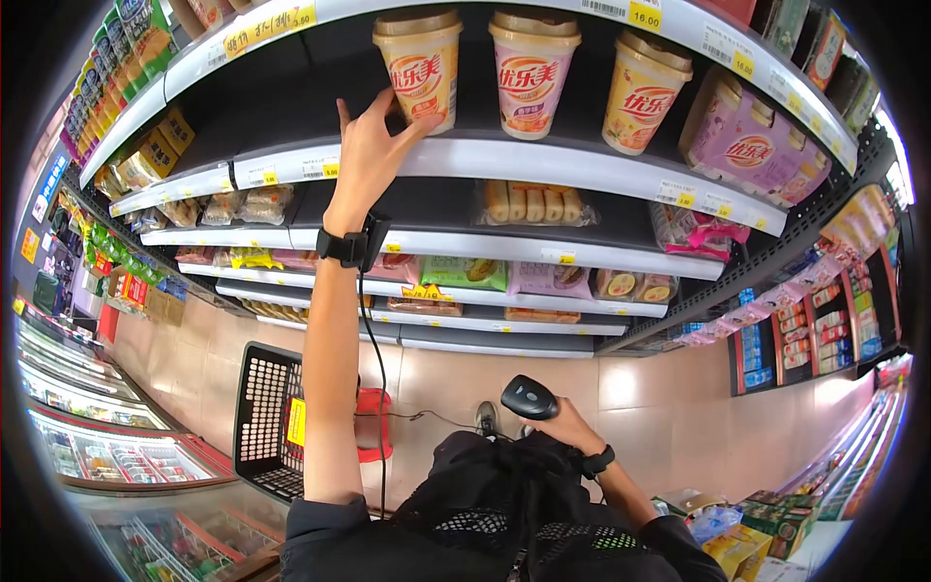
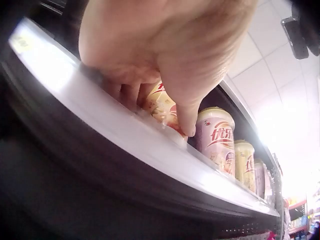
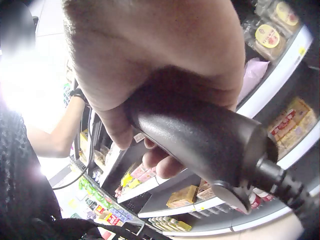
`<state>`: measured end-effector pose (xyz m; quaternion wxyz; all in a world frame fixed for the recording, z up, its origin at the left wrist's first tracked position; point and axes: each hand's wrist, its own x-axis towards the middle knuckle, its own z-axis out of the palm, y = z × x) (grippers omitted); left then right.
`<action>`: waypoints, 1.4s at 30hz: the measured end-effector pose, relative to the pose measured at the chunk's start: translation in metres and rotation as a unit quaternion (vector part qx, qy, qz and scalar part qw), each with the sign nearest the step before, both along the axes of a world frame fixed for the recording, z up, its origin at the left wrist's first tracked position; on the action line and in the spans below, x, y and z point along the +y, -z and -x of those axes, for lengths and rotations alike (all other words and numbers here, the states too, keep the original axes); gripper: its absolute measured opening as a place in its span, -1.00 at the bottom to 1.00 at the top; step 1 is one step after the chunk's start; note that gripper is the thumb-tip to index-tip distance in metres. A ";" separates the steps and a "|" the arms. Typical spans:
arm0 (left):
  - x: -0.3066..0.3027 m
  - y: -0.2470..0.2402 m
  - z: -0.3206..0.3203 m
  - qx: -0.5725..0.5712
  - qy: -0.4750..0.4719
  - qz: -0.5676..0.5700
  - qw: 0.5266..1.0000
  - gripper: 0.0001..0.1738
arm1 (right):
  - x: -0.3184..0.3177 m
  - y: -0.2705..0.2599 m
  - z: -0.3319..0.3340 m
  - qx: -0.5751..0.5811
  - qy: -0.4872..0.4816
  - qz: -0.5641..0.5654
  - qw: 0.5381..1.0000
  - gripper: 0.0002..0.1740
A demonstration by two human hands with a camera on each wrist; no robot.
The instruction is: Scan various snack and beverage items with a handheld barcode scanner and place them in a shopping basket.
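Up at the shelf, my left hand [image 1: 373, 145] grips the lower part of a yellow milk tea cup [image 1: 423, 73] with a tan lid. Its thumb lies across the cup's lower right side and the fingers go round the left; in the left wrist view the palm hides most of the cup. A purple milk tea cup [image 1: 535, 78] and another yellow cup [image 1: 646, 95] stand to the right. Low in front of the body, my right hand [image 1: 572, 427] holds a black barcode scanner [image 1: 529, 398], its fingers wrapped round the handle [image 3: 185, 130] and a cord leaving its end.
A purple multipack [image 1: 756, 145] stands at the shelf's right end. Lower shelves carry packaged bread [image 1: 538, 204]. A black shopping basket [image 1: 254, 407] and a red stool-like object [image 1: 373, 427] are on the floor at left. A cable [image 1: 378, 369] hangs from the left wrist.
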<state>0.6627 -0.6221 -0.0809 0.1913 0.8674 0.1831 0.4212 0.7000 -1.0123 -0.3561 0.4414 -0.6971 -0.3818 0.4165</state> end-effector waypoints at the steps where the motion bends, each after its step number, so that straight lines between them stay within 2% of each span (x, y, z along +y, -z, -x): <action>1: 0.000 0.000 0.000 -0.002 0.005 -0.005 1.000 -0.46 | -0.001 -0.002 0.002 0.000 0.008 -0.008 1.000 -0.61; 6: 0.004 0.002 -0.003 0.004 0.015 -0.016 1.000 -0.41 | -0.007 0.000 0.008 0.011 0.021 -0.020 1.000 -0.66; 8: 0.006 0.007 -0.004 -0.048 0.000 -0.094 0.994 -0.32 | -0.010 -0.003 0.009 -0.001 0.013 -0.013 1.000 -0.67; 9: 0.004 0.006 -0.001 -0.045 -0.004 -0.090 0.995 -0.32 | -0.013 0.001 0.009 0.002 0.009 -0.009 1.000 -0.67; 11: 0.003 0.008 0.015 -0.147 -0.051 -0.155 0.976 -0.29 | -0.019 0.012 0.006 0.032 0.043 -0.015 0.998 -0.70; 12: -0.009 0.005 0.034 -0.150 -0.055 -0.141 0.977 -0.36 | -0.022 0.003 0.002 0.051 0.060 0.009 0.997 -0.73; 13: -0.021 0.007 0.055 -0.174 -0.075 -0.163 0.968 -0.60 | -0.028 0.010 -0.001 0.031 0.076 0.038 0.996 -0.75; 14: -0.027 0.019 0.081 -0.172 -0.098 -0.149 0.969 -0.70 | -0.032 0.014 -0.002 0.035 0.089 0.023 0.995 -0.76; 16: -0.034 0.051 0.132 -0.167 -0.128 -0.149 0.966 -0.88 | -0.045 0.024 -0.008 0.022 0.112 0.064 0.991 -0.76; 17: -0.045 0.068 0.159 -0.135 -0.151 -0.103 0.974 -0.88 | -0.053 0.021 -0.008 0.037 0.111 0.102 0.988 -0.78; 19: -0.047 0.109 0.223 -0.002 -0.222 -0.113 0.968 -0.85 | -0.070 0.030 -0.004 0.057 0.124 0.052 0.989 -0.82; 21: -0.058 0.157 0.290 0.110 -0.318 -0.003 0.942 -0.78 | -0.091 0.051 0.000 0.091 0.121 0.052 0.987 -0.80; 22: -0.076 0.169 0.312 0.085 -0.314 0.012 0.946 -0.71 | -0.096 0.059 0.004 0.118 0.123 0.049 0.984 -0.78; 24: -0.098 0.206 0.368 0.151 -0.416 0.099 0.891 -0.55 | -0.100 0.059 0.014 0.126 0.102 0.069 0.984 -0.79; 25: -0.108 0.224 0.396 0.174 -0.432 0.119 0.877 -0.57 | -0.104 0.060 0.020 0.124 0.088 0.087 0.985 -0.79; 29: -0.148 0.287 0.491 0.284 -0.419 0.179 0.844 -0.70 | -0.105 0.080 0.033 0.118 0.017 0.129 0.984 -0.76; 30: -0.155 0.289 0.502 0.284 -0.399 0.224 0.842 -0.73 | -0.100 0.081 0.038 0.120 0.011 0.132 0.984 -0.76; 32: -0.164 0.292 0.520 0.316 -0.430 0.271 0.801 -0.71 | -0.088 0.082 0.045 0.093 -0.013 0.111 0.989 -0.69; 33: -0.167 0.287 0.520 0.339 -0.441 0.294 0.778 -0.70 | -0.079 0.076 0.049 0.094 -0.015 0.115 0.989 -0.69; 36: -0.153 0.301 0.538 0.361 -0.442 0.345 0.745 -0.69 | -0.049 0.045 0.064 0.037 -0.049 0.132 0.989 -0.66; 39: -0.121 0.350 0.571 0.356 -0.416 0.389 0.741 -0.68 | -0.023 0.032 0.081 0.025 -0.064 0.137 0.988 -0.66; 40: -0.111 0.366 0.575 0.343 -0.409 0.367 0.761 -0.70 | -0.016 0.033 0.087 0.022 -0.060 0.142 0.988 -0.66; 42: -0.087 0.388 0.581 0.378 -0.391 0.362 0.757 -0.61 | 0.003 0.041 0.104 0.022 -0.057 0.118 0.991 -0.65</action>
